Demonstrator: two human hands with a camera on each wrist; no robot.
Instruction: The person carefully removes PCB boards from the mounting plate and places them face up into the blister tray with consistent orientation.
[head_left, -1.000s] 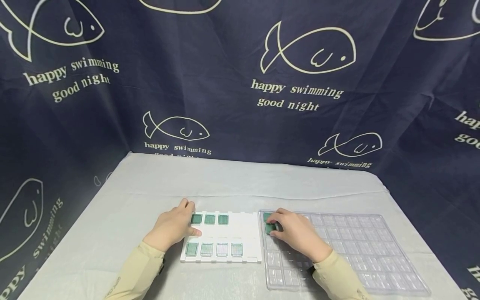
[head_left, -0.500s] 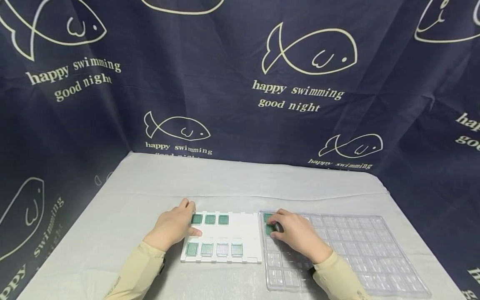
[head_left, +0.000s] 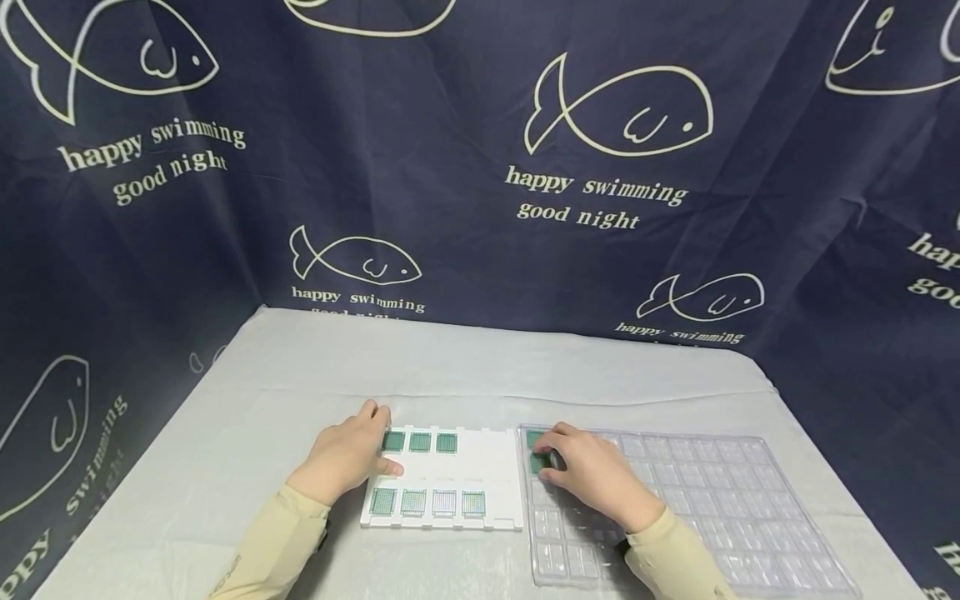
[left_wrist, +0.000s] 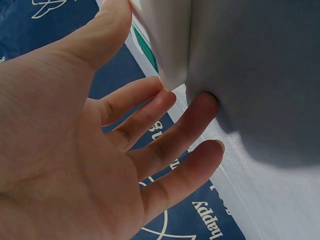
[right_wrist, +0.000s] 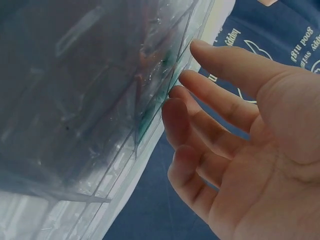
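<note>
My left hand [head_left: 348, 454] holds the left edge of a white tray [head_left: 483, 462], thumb over the top and fingers at the far corner. The left wrist view shows fingertips [left_wrist: 169, 97] against the tray's edge. Small square green perfboards lie in two rows on this tray, among them one board [head_left: 473, 503] at the near row's right end. My right hand [head_left: 596, 471] is at the clear compartment tray [head_left: 738, 475], thumb and fingers bent about a green perfboard [head_left: 537, 464] in its left column. Another green perfboard [head_left: 533, 437] lies just behind that one, partly covered by the fingers.
The trays stand side by side on a pale cloth-covered table [head_left: 450, 358]. A dark blue curtain [head_left: 465, 167] with fish drawings encloses the back and sides. The clear tray has many ridged compartments, some hidden under the right forearm.
The perfboard at my right fingers has shifted slightly and now lies flatter in its compartment. Both hands stay in nearly the same place. The head view has tilted up a little.
</note>
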